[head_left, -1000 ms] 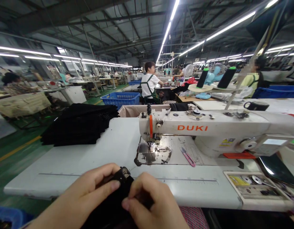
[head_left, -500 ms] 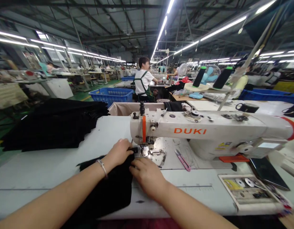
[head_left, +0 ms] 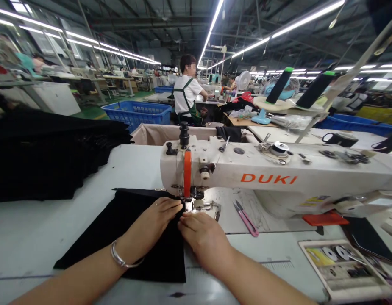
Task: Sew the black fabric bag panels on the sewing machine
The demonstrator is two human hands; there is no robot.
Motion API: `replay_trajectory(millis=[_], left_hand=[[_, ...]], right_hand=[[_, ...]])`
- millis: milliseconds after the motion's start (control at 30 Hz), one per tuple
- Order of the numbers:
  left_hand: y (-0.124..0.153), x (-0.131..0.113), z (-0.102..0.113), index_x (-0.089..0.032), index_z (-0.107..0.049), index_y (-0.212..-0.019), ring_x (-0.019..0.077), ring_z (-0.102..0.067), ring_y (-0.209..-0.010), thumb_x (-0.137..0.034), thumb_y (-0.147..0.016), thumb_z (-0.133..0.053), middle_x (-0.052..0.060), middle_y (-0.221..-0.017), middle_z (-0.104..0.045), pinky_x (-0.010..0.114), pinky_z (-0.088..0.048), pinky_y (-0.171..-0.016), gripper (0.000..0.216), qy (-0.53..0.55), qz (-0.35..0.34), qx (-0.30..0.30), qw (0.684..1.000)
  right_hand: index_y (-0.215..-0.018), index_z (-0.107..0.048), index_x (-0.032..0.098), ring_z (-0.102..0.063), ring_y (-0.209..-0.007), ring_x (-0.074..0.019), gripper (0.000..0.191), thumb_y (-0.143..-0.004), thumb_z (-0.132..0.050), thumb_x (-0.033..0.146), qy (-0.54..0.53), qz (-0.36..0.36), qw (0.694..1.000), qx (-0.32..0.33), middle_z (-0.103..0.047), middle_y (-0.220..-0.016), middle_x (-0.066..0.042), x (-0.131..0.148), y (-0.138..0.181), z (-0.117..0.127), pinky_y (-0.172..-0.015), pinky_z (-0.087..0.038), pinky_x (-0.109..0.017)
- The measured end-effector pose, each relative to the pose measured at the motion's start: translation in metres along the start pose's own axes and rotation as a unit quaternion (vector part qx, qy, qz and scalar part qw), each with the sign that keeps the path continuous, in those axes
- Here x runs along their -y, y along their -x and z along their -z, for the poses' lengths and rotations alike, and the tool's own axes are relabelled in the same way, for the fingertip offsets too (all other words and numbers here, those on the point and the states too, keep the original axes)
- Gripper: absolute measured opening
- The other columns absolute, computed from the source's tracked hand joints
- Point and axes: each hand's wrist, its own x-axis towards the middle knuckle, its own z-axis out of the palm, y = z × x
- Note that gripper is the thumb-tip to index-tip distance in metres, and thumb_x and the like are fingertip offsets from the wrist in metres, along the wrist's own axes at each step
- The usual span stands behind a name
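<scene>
A piece of black fabric (head_left: 164, 262) lies flat on the sewing machine table, its right edge running up to the presser foot (head_left: 188, 206) of a white DUKI sewing machine (head_left: 221, 169). My left hand (head_left: 153, 222), with a silver bangle at the wrist, rests on the cloth just left of the needle area, fingers stretched out and flat. Close by, my right hand (head_left: 205, 235) has its fingers curled together at the fabric's right edge, in front of the foot; its thumb is hidden. Pink-handled thread snips (head_left: 246, 218) lie on the machine bed to the right.
A stack of black fabric (head_left: 40, 156) covers the table's left side. Behind the machine stand a cloth-lined bin (head_left: 151, 134) and a blue basket (head_left: 137, 113). An inset tray with bobbins (head_left: 338, 271) is at right. Black thread cones (head_left: 280, 86) rise behind; a co-worker (head_left: 186, 93) sits ahead.
The fabric now lies spread flat with its far edge showing left of the foot. My left hand has flattened on it and moved nearer. The camera view has shifted closer to the machine.
</scene>
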Motion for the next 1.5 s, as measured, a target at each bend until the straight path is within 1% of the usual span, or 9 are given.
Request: replay_trajectory(millis=[433, 667, 1000, 1067, 1167, 1233, 1300, 1400, 1500], left_hand=[[0.000, 0.011, 0.001, -0.016, -0.060, -0.132, 0.0200, -0.061, -0.126, -0.002, -0.095, -0.046, 0.009, -0.136, -0.065, 0.041, -0.047, -0.114, 0.043, -0.027, -0.043, 0.030, 0.998], [-0.008, 0.008, 0.005, -0.018, -0.064, -0.126, 0.0205, -0.064, -0.122, -0.005, -0.097, -0.047, 0.008, -0.129, -0.069, 0.042, -0.049, -0.112, 0.036, 0.018, -0.027, 0.007, 0.999], [-0.006, 0.009, 0.013, -0.018, -0.065, -0.127, 0.0211, -0.061, -0.127, -0.010, -0.098, -0.050, 0.008, -0.132, -0.067, 0.044, -0.046, -0.115, 0.034, 0.040, -0.001, 0.046, 0.998], [0.004, 0.002, 0.021, -0.021, -0.060, -0.136, 0.0250, -0.056, -0.133, -0.027, -0.097, -0.061, 0.010, -0.141, -0.062, 0.048, -0.047, -0.113, 0.039, 0.056, 0.006, 0.057, 0.997], [0.030, -0.021, 0.033, -0.019, -0.036, -0.155, 0.0355, -0.044, -0.143, -0.060, -0.074, -0.080, 0.017, -0.157, -0.041, 0.053, -0.051, -0.108, 0.101, 0.027, -0.018, 0.068, 0.997], [0.049, -0.038, 0.036, -0.017, -0.033, -0.157, 0.0339, -0.046, -0.142, -0.054, -0.074, -0.081, 0.015, -0.158, -0.040, 0.046, -0.054, -0.105, 0.102, -0.018, -0.054, 0.054, 0.997], [0.064, -0.051, 0.034, -0.018, -0.041, -0.152, 0.0267, -0.051, -0.139, -0.034, -0.085, -0.070, 0.009, -0.155, -0.047, 0.036, -0.053, -0.107, 0.075, -0.053, -0.091, 0.025, 0.994], [0.074, -0.060, 0.029, -0.016, -0.048, -0.147, 0.0180, -0.051, -0.138, -0.010, -0.088, -0.051, 0.004, -0.151, -0.052, 0.027, -0.043, -0.115, 0.060, -0.078, -0.101, -0.016, 0.992], [0.074, -0.062, 0.026, -0.018, -0.050, -0.145, 0.0160, -0.057, -0.132, -0.010, -0.091, -0.048, 0.002, -0.147, -0.057, 0.025, -0.044, -0.114, 0.054, -0.071, -0.058, -0.040, 0.995]], right_hand=[[-0.095, -0.068, 0.012, -0.068, -0.105, -0.0247, 0.015, -0.096, -0.054, 0.008, -0.029, -0.001, 0.999, -0.015, -0.075, -0.101, -0.012, 0.007, -0.006, 0.007, -0.087, -0.058, -0.037], [-0.104, -0.068, 0.012, -0.068, -0.108, -0.0235, 0.021, -0.097, -0.049, 0.008, -0.049, -0.013, 0.999, -0.015, -0.075, -0.105, -0.011, 0.003, -0.007, 0.006, -0.093, -0.056, -0.037], [-0.114, -0.068, 0.013, -0.067, -0.110, -0.0219, 0.026, -0.095, -0.051, 0.008, -0.077, -0.026, 0.997, -0.011, -0.074, -0.106, -0.010, 0.003, -0.004, -0.002, -0.091, -0.054, -0.036], [-0.116, -0.067, 0.016, -0.065, -0.115, -0.0207, 0.024, -0.099, -0.051, 0.012, -0.081, -0.035, 0.996, -0.003, -0.074, -0.111, -0.009, 0.004, -0.003, 0.006, -0.096, -0.052, -0.036], [-0.127, -0.063, 0.022, -0.055, -0.130, -0.0189, 0.033, -0.096, -0.055, 0.011, -0.115, -0.051, 0.990, 0.055, -0.070, -0.125, -0.006, 0.007, 0.006, 0.035, -0.113, -0.040, -0.038], [-0.136, -0.057, 0.025, -0.046, -0.139, -0.0196, 0.054, -0.086, -0.057, 0.003, -0.132, -0.079, 0.983, 0.101, -0.064, -0.137, -0.004, 0.007, 0.017, 0.058, -0.120, -0.029, -0.041], [-0.140, -0.053, 0.027, -0.040, -0.143, -0.0219, 0.068, -0.079, -0.055, -0.003, -0.112, -0.101, 0.979, 0.135, -0.057, -0.146, -0.002, 0.002, 0.026, 0.074, -0.121, -0.025, -0.045], [-0.129, -0.060, 0.025, -0.053, -0.128, -0.0244, 0.048, -0.088, -0.056, -0.001, -0.035, -0.111, 0.984, 0.136, -0.063, -0.134, -0.004, -0.014, 0.022, 0.069, -0.108, -0.040, -0.043], [-0.100, -0.067, 0.016, -0.060, -0.097, -0.0270, 0.007, -0.094, -0.067, 0.019, 0.055, -0.167, 0.982, 0.073, -0.068, -0.100, -0.009, -0.029, 0.000, 0.044, -0.082, -0.050, -0.039]])
